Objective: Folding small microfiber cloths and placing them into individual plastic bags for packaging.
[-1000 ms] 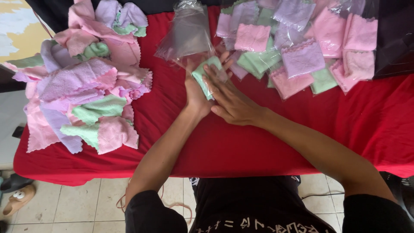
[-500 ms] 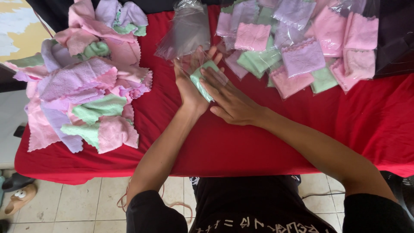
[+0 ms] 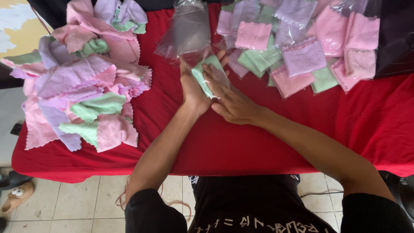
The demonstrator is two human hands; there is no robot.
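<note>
Green folded cloth [image 3: 202, 74], held between both hands above the red tablecloth [image 3: 241, 142]. The cloth is cupped from below by the left hand [image 3: 192, 88], fingers curled up around its left edge; the right hand [image 3: 230, 100] is laid flat over it, fingers extended and pressing down. A clear bag [image 3: 186, 29] is found just beyond the cloth. Loose cloths [image 3: 82, 82] are piled well left of the cloth; bagged cloths [image 3: 302, 47] are spread to its right.

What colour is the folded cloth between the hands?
Light green folded cloth, seen in the head view.
</note>
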